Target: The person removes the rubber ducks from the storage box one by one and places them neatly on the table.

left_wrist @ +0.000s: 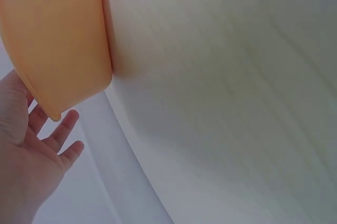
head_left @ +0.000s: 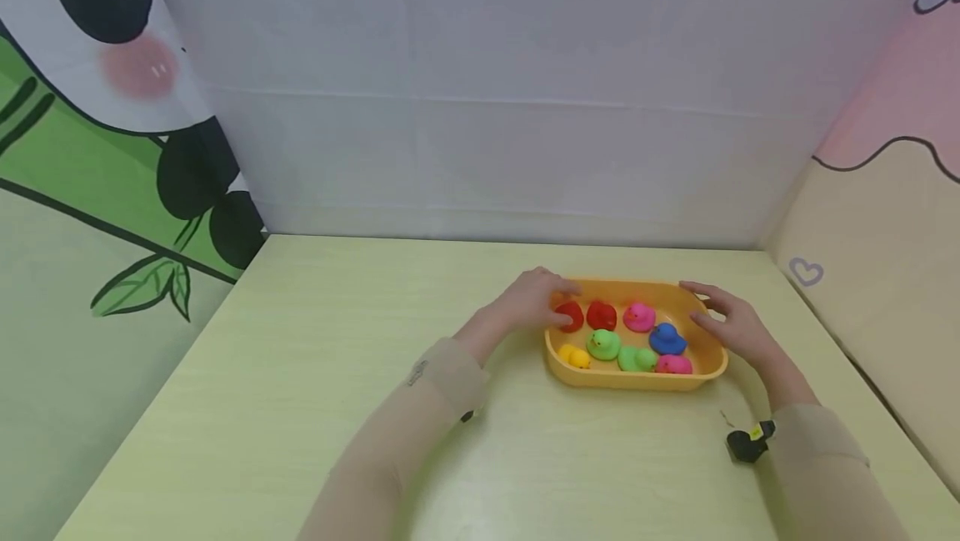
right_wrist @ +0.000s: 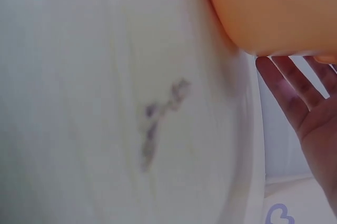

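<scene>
An orange-yellow plastic tray (head_left: pixel 637 381) rests on the table, holding several small rubber ducks. Two are red, among them the red duck (head_left: pixel 602 316); two are pink, two green, plus a blue duck (head_left: pixel 667 339) and a yellow duck (head_left: pixel 574 356). My left hand (head_left: pixel 531 299) is at the tray's left end, thumb overlapping the leftmost red duck; in the left wrist view its outer fingers (left_wrist: pixel 66 129) spread loosely beside the corner. At the right end, my right hand (head_left: pixel 731 320) reaches over the rim, its straight fingers (right_wrist: pixel 284 95) close against the outer wall.
Around the tray spreads a pale wood-patterned table (head_left: pixel 360 341). Its far edge meets a white cloth backdrop (head_left: pixel 487 149). Printed panels stand on both sides, the right panel (head_left: pixel 885 274) close to my right arm. A small black device (head_left: pixel 748 444) sits at my right wrist.
</scene>
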The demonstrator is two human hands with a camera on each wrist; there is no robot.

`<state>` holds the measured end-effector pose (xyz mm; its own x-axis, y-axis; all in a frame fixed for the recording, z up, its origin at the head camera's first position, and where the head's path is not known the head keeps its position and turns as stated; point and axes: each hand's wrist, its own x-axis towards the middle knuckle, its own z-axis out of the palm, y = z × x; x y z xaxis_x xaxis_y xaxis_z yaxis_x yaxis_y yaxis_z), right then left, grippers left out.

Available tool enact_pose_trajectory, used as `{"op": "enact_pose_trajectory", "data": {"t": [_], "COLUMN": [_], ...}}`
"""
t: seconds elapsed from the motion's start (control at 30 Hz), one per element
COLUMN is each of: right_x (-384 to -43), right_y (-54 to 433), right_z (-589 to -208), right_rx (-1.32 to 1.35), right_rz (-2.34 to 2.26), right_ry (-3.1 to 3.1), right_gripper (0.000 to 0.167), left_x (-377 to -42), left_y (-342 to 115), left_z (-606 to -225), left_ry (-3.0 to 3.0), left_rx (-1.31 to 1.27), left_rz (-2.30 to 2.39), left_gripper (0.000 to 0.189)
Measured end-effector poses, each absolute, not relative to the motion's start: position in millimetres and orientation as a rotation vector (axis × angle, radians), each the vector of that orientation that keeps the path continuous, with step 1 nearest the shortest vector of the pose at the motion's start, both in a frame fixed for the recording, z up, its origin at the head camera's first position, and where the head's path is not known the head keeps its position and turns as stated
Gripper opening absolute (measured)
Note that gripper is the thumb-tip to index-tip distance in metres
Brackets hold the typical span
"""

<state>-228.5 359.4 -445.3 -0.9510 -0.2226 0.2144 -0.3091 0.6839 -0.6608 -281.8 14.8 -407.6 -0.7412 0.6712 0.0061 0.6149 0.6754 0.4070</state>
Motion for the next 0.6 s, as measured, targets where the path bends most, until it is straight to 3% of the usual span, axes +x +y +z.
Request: {"op": "enact_pose_trajectory", "data": {"t": [0.6], "right_x": [-237.5], "right_y": [364.9], "right_z": [-453.7], "right_rx": [0.48], "right_rz": [1.305], "right_ry": [-2.768], "right_gripper": [0.047], "left_x": [-284.9], "left_y": [30.6], "left_z": [-412.9], "left_ry": [2.702], "left_rx": [0.827], "left_rz": [0.702], "left_gripper": [0.035]}}
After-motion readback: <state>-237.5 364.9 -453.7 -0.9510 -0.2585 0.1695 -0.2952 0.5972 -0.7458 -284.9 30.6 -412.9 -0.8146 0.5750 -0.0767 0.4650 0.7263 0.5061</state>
